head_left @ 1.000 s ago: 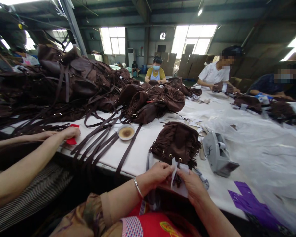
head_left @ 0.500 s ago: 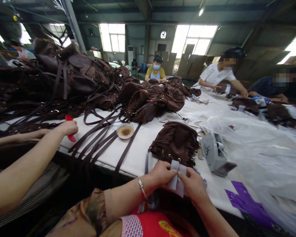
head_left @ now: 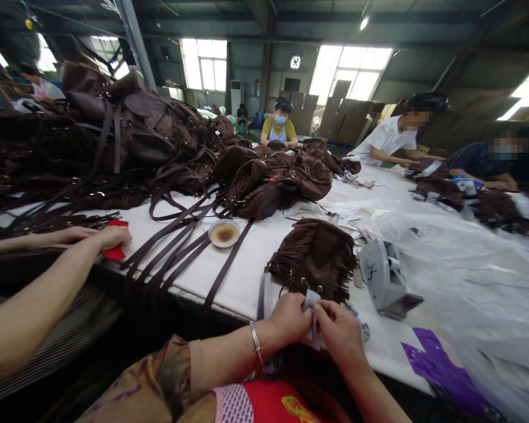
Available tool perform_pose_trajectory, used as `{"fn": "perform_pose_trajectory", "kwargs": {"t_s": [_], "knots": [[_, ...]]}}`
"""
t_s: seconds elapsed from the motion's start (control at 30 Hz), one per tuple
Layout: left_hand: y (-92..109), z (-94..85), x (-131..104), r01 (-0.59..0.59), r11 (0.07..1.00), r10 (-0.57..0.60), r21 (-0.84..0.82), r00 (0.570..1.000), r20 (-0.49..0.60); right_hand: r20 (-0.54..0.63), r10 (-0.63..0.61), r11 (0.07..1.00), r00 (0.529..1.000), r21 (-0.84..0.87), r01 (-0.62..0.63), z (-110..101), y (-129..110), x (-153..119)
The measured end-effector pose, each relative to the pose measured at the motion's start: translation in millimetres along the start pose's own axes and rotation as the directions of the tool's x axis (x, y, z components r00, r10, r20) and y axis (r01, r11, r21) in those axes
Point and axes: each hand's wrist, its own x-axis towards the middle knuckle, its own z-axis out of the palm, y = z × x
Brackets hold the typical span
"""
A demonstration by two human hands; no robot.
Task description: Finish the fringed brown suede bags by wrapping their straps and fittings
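Note:
Close together at the table's front edge, my left hand [head_left: 291,317] and my right hand [head_left: 338,329] pinch a pale grey strip [head_left: 311,298] of thin paper-like or foam-like sheet. The strip is bent over near the bottom edge of a dark brown fringed bag [head_left: 315,255] with brass-coloured eyelets. That bag lies on the white table top just beyond my fingers. A bangle circles my left wrist. The lower part of the strip hangs below my fingers, and its far side is hidden by them.
A grey tape dispenser [head_left: 385,276] stands right of the bag, with purple tape [head_left: 445,370] nearer me. Clear plastic sheeting [head_left: 480,282] spreads right. A small bowl of brownish liquid [head_left: 224,234], straps and piled brown bags [head_left: 127,129] lie left. A co-worker's hand [head_left: 114,236] holds something red.
The strip was flat and crossed over another piece; now it is bent and gathered between my fingers. My hands have drawn closer together. The left co-worker's hand has lowered with the red thing.

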Motion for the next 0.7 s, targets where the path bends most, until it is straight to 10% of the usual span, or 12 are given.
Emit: {"fn": "perform_pose_trajectory", "kwargs": {"t_s": [0.3,0.57,0.7], "knots": [[5.4,-13.2,-7.2,-0.048,0.951,0.096,-0.306,0.985,0.146,0.232,0.000,0.958,0.973,0.280,-0.067,-12.4,-13.6,-7.7],[8.1,-13.3,-8.1,-0.042,0.995,0.046,-0.085,0.998,0.046,0.418,0.063,0.951,0.906,0.250,-0.182,-15.6,-26.1,-7.6],[2.7,-5.0,-3.3,0.132,0.928,-0.090,-0.349,0.987,0.135,0.217,-0.074,0.989,0.973,0.141,0.044,-37.9,-20.6,-3.7]]}}
